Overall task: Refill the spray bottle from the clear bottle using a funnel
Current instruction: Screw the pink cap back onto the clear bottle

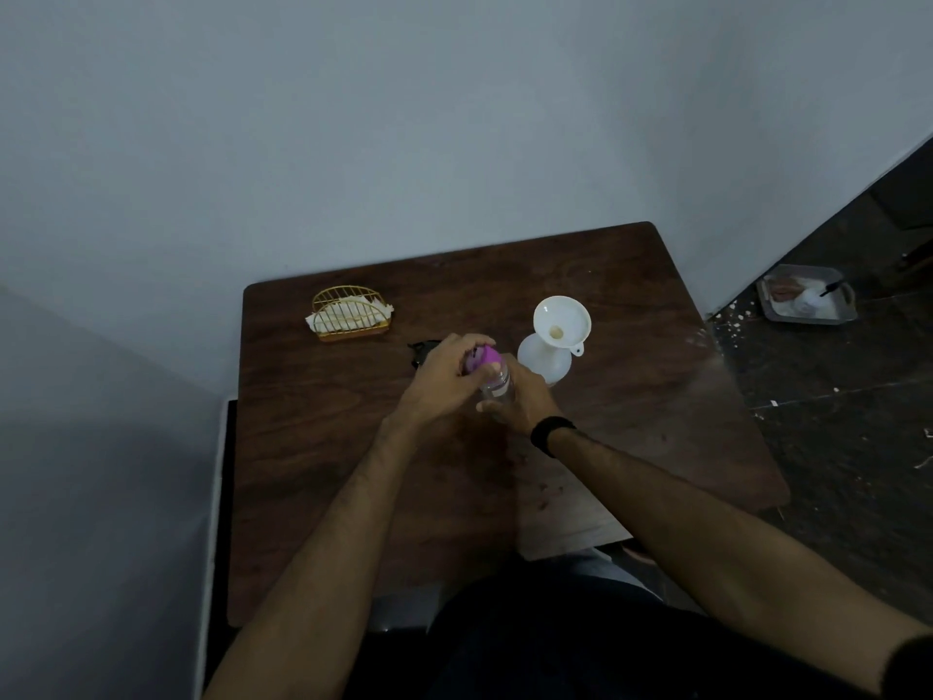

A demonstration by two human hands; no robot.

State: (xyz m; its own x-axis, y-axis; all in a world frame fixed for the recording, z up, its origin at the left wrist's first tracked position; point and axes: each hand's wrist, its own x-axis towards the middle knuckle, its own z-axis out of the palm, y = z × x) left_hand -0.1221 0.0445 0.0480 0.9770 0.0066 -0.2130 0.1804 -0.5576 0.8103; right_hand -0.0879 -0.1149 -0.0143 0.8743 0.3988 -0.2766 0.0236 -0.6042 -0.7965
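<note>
A clear bottle with a purple cap stands near the middle of the brown table. My left hand is wrapped over the purple cap from the left. Around the bottle's body, from the right, closes my right hand. Just right of them stands the white spray bottle body with a white funnel seated in its neck. A black object, partly hidden behind my left hand, lies on the table.
A gold wire napkin holder with white napkins sits at the table's back left. The wall runs close behind the table. On the dark floor to the right lies a metal tray with items in it.
</note>
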